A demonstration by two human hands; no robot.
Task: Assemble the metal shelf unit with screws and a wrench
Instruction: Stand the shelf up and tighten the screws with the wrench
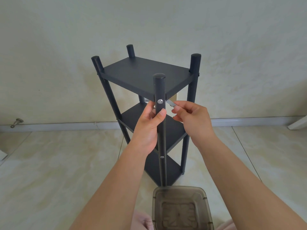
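Black shelf unit (146,75) stands upright; left hand (149,125) grips near post (160,130) below screw (160,101). Right hand (191,117) pinches wrench (171,103) w/ fingertips. Risk: thin wrench slips from the light pinch, drops to floor.

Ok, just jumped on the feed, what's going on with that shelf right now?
A person is working on a black three-tier shelf unit that stands upright on a tiled floor. The left hand grips the near front post just below a silver screw at top-shelf level. The right hand pinches a small silver wrench beside that post, not on the screw. A translucent plastic container sits on the floor in front of the shelf.
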